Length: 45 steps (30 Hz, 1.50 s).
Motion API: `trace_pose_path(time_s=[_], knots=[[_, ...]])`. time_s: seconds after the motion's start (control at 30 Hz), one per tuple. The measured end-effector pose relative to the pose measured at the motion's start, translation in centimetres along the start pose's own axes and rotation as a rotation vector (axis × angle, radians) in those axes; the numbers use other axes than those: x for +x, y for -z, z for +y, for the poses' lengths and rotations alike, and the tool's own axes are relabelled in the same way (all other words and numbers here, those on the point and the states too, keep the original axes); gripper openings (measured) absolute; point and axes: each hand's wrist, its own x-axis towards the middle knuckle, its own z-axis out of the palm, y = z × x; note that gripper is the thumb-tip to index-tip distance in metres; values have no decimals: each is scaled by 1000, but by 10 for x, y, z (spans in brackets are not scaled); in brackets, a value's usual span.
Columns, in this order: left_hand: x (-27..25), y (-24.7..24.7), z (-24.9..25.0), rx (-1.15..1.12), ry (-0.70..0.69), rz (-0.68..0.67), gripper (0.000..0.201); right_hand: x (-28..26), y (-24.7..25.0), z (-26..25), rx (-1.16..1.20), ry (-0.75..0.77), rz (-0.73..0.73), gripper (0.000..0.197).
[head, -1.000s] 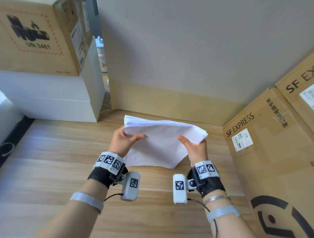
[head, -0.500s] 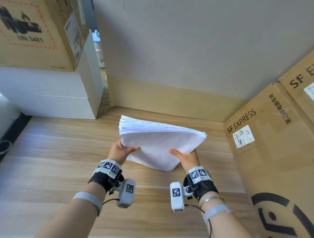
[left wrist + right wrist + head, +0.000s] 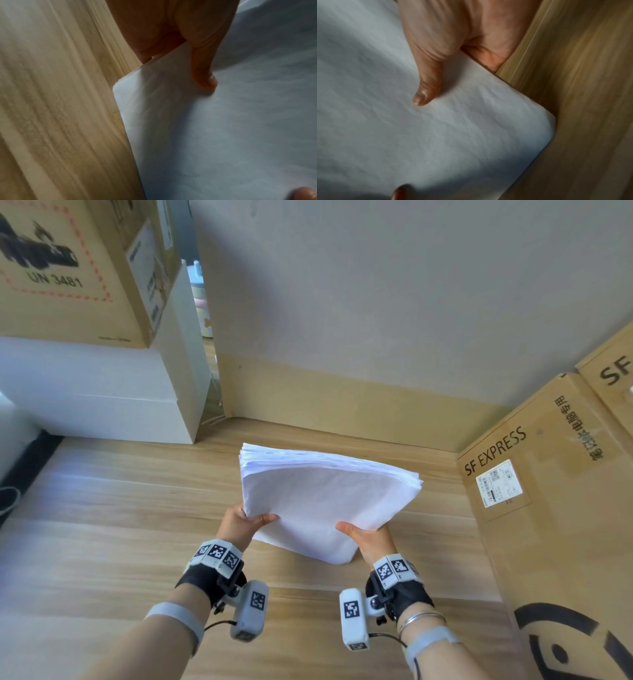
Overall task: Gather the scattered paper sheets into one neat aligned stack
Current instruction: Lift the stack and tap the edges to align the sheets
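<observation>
A thick stack of white paper sheets (image 3: 322, 498) is held up on edge over the wooden floor (image 3: 102, 525), its lower edge near or on the floor and its top leaning away from me. My left hand (image 3: 241, 523) grips its left side, thumb on the near face. My right hand (image 3: 368, 537) grips the right side the same way. The left wrist view has the left hand (image 3: 173, 40) with its thumb pressed on the stack (image 3: 223, 135). The right wrist view has the right hand (image 3: 453, 33), thumb flat on the stack (image 3: 419, 128). The fingers behind the paper are hidden.
A brown SF EXPRESS carton (image 3: 548, 508) stands close on the right. At the back left a UN 3481 carton (image 3: 68, 268) sits on a white box (image 3: 102, 395). A grey wall with a tan baseboard (image 3: 342, 395) closes the back.
Both hands have slid lower on the stack, and the stack now leans further away from me, with its top edges fanned a little.
</observation>
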Motion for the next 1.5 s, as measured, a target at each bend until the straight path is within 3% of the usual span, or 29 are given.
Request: trace_pose_path(time_s=[0.1, 0.33, 0.63, 0.87, 1.0, 1.1, 1.13, 1.2, 1.37, 1.5], knots=[[2, 2, -2, 22, -15, -35, 17, 2, 1, 1, -3, -8, 5, 33], [12, 7, -6, -5, -67, -46, 26, 3, -1, -3, 1, -4, 7, 29], [15, 9, -27, 44, -13, -71, 27, 0, -4, 5, -78, -56, -3, 29], [10, 13, -15, -77, -16, -116, 26, -5, -2, -7, -85, 6, -1, 33], [3, 15, 9, -224, -86, -105, 24, -7, 1, -29, 30, 97, 55, 28], [-2, 18, 34, -316, -161, -114, 66, -8, 3, -51, 162, 143, 86, 17], [-2, 16, 43, -336, -203, -109, 70, -6, 3, -58, 216, 175, 93, 25], [-3, 13, 60, -369, -288, -118, 63, -5, 0, -73, 274, 222, 110, 48], [-8, 3, 97, -402, -411, -13, 21, -5, -6, -97, 342, 301, 172, 62], [-11, -3, 110, -392, -427, 78, 30, -8, -6, -103, 245, 336, 209, 48]])
